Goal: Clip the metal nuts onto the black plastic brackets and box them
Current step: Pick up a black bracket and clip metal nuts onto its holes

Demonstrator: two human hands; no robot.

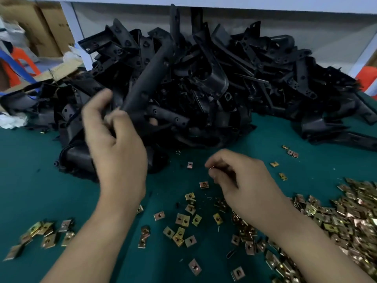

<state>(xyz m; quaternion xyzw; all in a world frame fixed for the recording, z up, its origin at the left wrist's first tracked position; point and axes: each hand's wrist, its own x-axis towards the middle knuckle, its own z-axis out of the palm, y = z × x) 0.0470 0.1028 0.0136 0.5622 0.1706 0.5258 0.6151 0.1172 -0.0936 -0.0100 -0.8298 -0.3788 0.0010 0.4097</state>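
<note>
Nearest the camera, loose nuts (pixel 184 219) lie scattered over the green surface (pixel 30 190), thickening into a heap (pixel 346 211) at the right edge and a small cluster (pixel 44 231) at the left.

Just beyond them, the right hand (pixel 240 176) hovers low over the surface with its fingers curled in. A small glint shows at the fingertips (pixel 211 167), so it looks pinched on 1 nut, though that part is too small to be sure.

The left hand (pixel 114 137) is raised further back, blurred, closed around the lower end of a long bracket (pixel 151 78) that slants up out of the pile. A second bracket (pixel 77 156) lies flat under that wrist.

Behind the hands, the pile of brackets (pixel 224 78) fills the back of the surface up to a white shelf (pixel 224 5). Cardboard boxes (pixel 40 27) stand off to the far left; which one takes the finished parts cannot be told.

The step in hand seems to be the pairing: a bracket pulled free in 1 hand, a nut picked up in the other. The next move calls for bringing the 2 together, turning the bracket so a tab edge faces the nut's open side, then sliding the clip on squarely until its hole lines up.
</note>
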